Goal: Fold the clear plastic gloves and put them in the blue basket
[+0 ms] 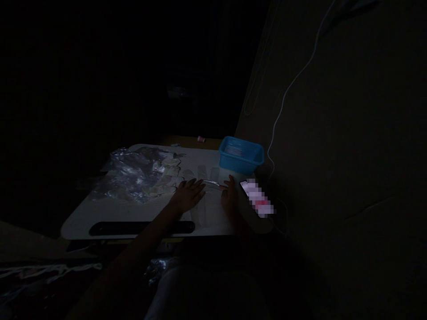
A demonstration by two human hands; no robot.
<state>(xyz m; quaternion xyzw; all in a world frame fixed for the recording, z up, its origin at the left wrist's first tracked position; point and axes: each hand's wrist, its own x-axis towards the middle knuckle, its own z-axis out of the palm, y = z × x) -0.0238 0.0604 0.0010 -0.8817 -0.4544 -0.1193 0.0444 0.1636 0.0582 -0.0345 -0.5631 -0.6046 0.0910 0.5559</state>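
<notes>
Crumpled clear plastic film (133,175) spread over left part of white rounded-corner tabletop (113,211); white surface left between film and long black slot (115,228) along near edge. Left hand (188,195) laid with fingers open, by left end of thin shiny strip (212,182); strip's right end reached by right hand (229,198), fingers partly bent, grip cannot be told. Blue plastic basin (240,164) set at far-right corner, lit phone (255,198) nearer

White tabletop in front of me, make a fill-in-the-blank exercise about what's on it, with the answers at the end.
The plastic basin is colored ____.
The crumpled clear plastic lies to the ____ of the left hand.
The phone lies to the ____ of the right hand.

Missing words: blue; left; right.
</notes>
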